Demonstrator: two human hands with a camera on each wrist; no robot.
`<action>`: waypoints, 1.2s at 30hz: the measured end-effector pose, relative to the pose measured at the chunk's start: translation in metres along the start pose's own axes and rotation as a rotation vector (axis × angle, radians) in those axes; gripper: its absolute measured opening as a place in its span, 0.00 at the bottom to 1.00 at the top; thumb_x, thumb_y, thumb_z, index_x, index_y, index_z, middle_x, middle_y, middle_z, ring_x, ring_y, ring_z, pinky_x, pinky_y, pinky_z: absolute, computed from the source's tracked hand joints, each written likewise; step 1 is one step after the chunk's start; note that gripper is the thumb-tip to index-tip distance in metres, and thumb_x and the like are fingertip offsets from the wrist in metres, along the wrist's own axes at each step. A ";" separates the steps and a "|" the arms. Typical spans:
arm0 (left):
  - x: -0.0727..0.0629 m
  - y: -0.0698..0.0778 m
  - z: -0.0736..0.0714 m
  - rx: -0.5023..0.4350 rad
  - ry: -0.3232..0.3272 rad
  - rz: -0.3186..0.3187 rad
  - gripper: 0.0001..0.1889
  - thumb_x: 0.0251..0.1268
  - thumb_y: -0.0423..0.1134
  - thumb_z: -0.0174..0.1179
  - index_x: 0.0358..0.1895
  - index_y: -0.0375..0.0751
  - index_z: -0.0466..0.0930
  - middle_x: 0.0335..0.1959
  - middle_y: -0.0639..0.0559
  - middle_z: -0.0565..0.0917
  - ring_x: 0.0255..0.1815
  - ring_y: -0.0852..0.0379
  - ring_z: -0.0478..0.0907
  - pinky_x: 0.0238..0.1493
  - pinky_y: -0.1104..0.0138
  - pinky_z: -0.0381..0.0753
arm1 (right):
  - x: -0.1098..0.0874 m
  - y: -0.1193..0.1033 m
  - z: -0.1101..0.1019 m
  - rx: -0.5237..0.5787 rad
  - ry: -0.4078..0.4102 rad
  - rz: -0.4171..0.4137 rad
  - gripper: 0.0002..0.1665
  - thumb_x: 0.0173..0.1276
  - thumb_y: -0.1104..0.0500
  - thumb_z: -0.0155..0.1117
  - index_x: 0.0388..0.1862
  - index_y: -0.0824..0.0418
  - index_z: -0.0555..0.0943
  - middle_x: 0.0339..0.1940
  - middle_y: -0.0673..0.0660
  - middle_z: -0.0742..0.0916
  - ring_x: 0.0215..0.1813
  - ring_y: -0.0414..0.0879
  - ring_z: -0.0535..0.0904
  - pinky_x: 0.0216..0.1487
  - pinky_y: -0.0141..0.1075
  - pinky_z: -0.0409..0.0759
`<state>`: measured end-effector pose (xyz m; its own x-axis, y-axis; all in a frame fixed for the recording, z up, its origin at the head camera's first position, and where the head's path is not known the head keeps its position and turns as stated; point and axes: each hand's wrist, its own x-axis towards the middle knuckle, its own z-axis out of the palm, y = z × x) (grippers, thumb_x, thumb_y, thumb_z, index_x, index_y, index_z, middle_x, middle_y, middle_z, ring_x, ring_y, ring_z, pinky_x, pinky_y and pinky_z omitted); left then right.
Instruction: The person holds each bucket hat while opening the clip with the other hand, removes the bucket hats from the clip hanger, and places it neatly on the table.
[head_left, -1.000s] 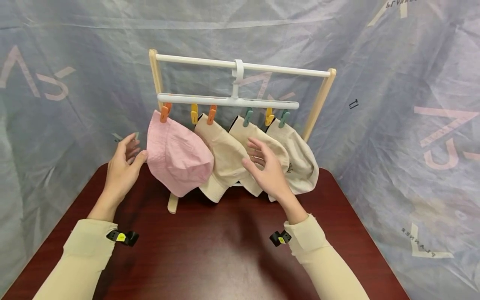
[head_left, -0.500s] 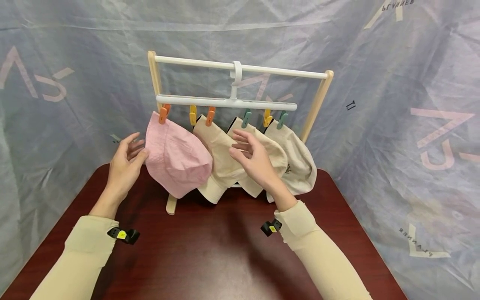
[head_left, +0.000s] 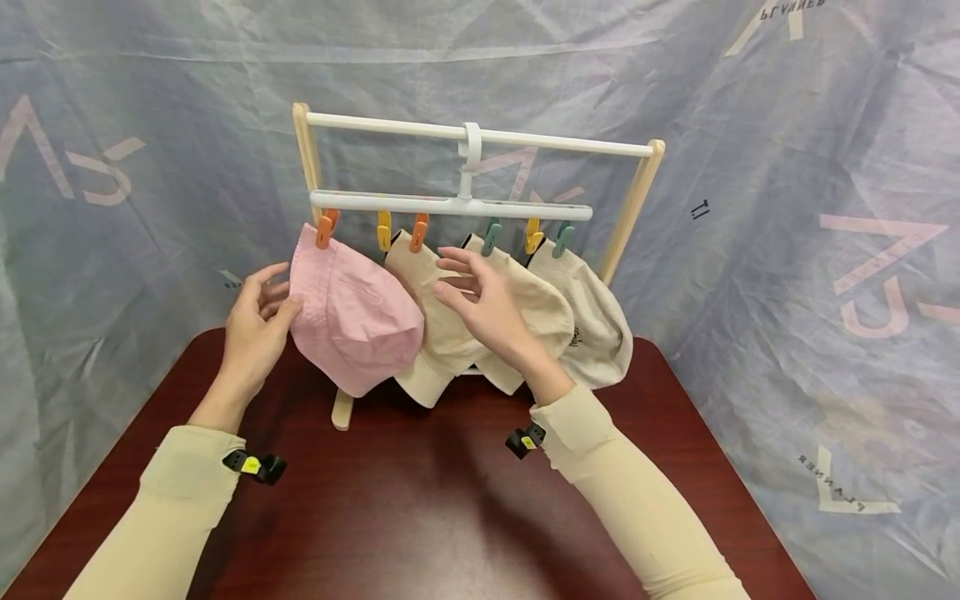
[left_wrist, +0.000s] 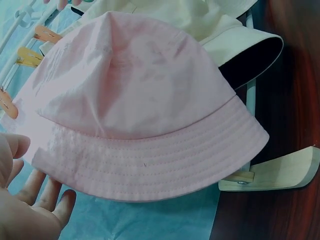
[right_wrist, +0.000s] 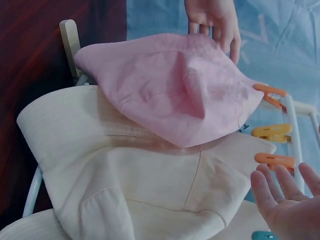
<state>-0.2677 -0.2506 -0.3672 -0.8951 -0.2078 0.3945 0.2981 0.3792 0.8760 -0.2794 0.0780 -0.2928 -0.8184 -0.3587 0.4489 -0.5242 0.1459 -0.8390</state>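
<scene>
A pink bucket hat (head_left: 360, 317) hangs from the white hanger (head_left: 390, 202), its corner caught in an orange clothespin (head_left: 326, 229). My left hand (head_left: 255, 333) is at its left brim, fingers spread and fingertips right at the edge. In the left wrist view the stitched brim lies beside those fingers. My right hand (head_left: 487, 308), fingers loosely bent and holding nothing, hovers before the cream hats. One cream hat (head_left: 427, 375) hangs partly behind the pink one from a yellow clothespin (head_left: 384, 232) and another orange clothespin (right_wrist: 275, 160), which the right fingertips are near in the right wrist view.
Farther right hang another cream hat (head_left: 543, 300) and an off-white hat (head_left: 603, 329), held by green and yellow clothespins. The hanger hooks over the white bar of a wooden-legged rack (head_left: 633, 212) on a dark red table (head_left: 360, 517). Grey sheeting (head_left: 150, 250) surrounds it.
My right hand has moved left, from before the right-hand cream hat toward the one beside the pink hat. My left hand has edged right to the pink brim.
</scene>
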 end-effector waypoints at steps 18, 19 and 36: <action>-0.002 -0.005 0.005 -0.056 0.045 0.027 0.27 0.83 0.40 0.57 0.80 0.53 0.66 0.59 0.56 0.77 0.52 0.66 0.78 0.46 0.79 0.79 | 0.013 -0.005 0.018 -0.032 -0.051 0.000 0.31 0.80 0.58 0.65 0.78 0.60 0.71 0.72 0.63 0.81 0.68 0.56 0.82 0.68 0.45 0.81; -0.002 -0.005 0.006 -0.061 0.045 0.029 0.27 0.83 0.40 0.57 0.80 0.53 0.66 0.59 0.57 0.77 0.52 0.65 0.79 0.45 0.78 0.79 | 0.014 -0.005 0.019 -0.030 -0.054 -0.006 0.31 0.80 0.59 0.65 0.78 0.61 0.71 0.72 0.63 0.81 0.68 0.56 0.82 0.68 0.45 0.81; -0.006 0.001 0.009 -0.116 0.027 0.043 0.26 0.83 0.39 0.58 0.79 0.52 0.68 0.55 0.60 0.77 0.49 0.64 0.80 0.45 0.79 0.79 | 0.040 -0.016 0.045 -0.058 -0.109 0.012 0.33 0.80 0.51 0.65 0.79 0.53 0.71 0.73 0.57 0.81 0.72 0.54 0.79 0.69 0.39 0.79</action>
<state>-0.2652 -0.2411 -0.3707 -0.8718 -0.2184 0.4385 0.3740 0.2813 0.8837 -0.2927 0.0199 -0.2752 -0.7959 -0.4541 0.4005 -0.5300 0.2028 -0.8234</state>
